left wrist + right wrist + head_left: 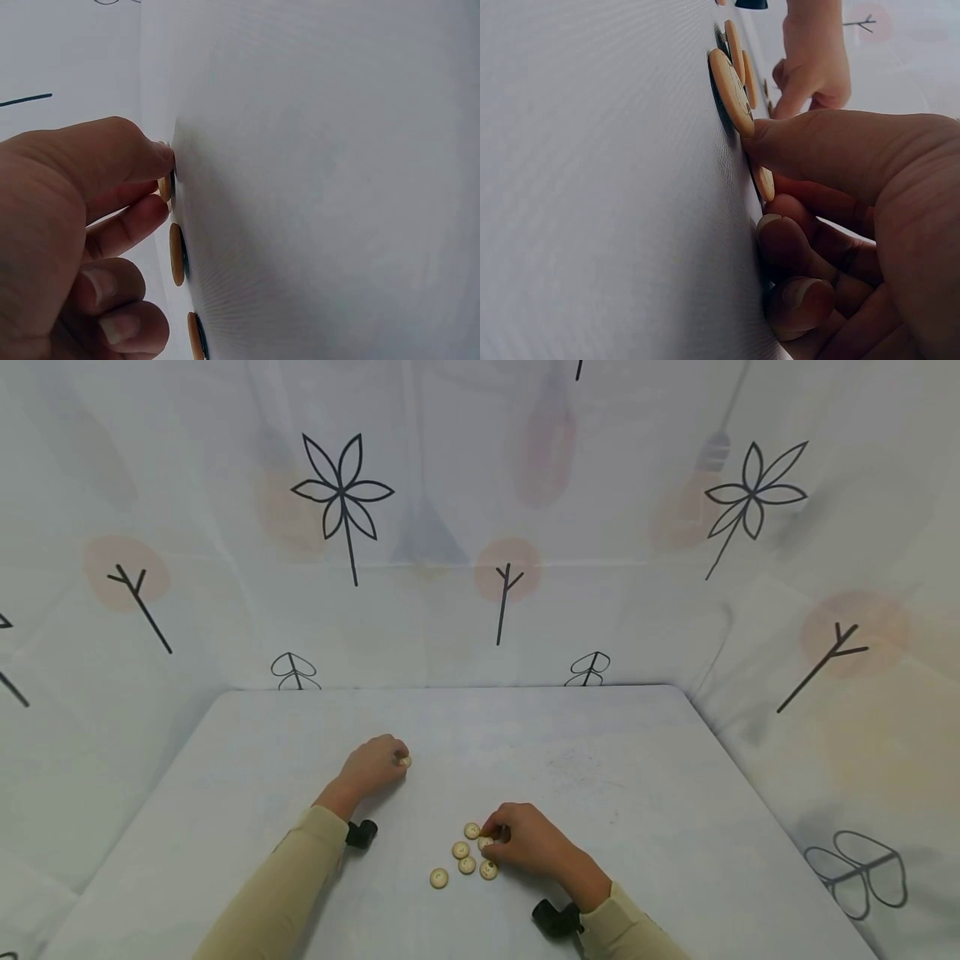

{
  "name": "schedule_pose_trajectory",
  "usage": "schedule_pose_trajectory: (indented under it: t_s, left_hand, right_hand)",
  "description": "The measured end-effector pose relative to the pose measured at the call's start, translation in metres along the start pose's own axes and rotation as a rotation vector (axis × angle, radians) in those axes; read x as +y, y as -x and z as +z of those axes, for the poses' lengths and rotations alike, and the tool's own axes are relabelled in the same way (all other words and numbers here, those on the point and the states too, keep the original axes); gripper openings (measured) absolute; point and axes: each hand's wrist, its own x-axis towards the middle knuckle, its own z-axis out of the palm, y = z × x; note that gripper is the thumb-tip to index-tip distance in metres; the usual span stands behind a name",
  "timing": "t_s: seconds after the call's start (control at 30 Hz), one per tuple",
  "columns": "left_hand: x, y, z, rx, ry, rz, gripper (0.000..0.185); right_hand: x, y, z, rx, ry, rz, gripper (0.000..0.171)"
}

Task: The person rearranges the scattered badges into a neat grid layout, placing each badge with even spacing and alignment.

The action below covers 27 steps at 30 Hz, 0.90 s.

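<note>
At a white table (645, 760) screened by a printed sheet (420, 527), the left hand (372, 766) pinches one button (405, 762) in curled fingertips, set well apart from the rest. The right hand (528, 842), fingers curled, pinches another button (486, 842) at the edge of a loose pile (465, 858), likely picking singles; its neighbours crowd the grip.

We are seeing a button (405, 762) lying on the table (637, 793) behind and left of the button cluster (465, 856), with curtains (480, 527) hanging behind.
</note>
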Motion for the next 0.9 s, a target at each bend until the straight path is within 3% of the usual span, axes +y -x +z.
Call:
schedule_pose_trajectory:
  t_s: [0.4, 0.63, 0.9]
  left_hand:
    - [-0.001, -0.002, 0.001, 0.032, -0.01, -0.002, 0.027]
    - [0.002, 0.009, 0.006, 0.012, -0.028, -0.004, 0.028]
    - [0.005, 0.023, 0.003, 0.06, -0.04, 0.024, 0.027]
  right_hand:
    - [0.0, -0.003, -0.003, 0.007, 0.011, 0.004, 0.016]
    - [0.001, 0.003, 0.002, -0.007, -0.013, 0.022, 0.016]
    - [0.001, 0.0, 0.003, -0.008, -0.023, 0.011, 0.017]
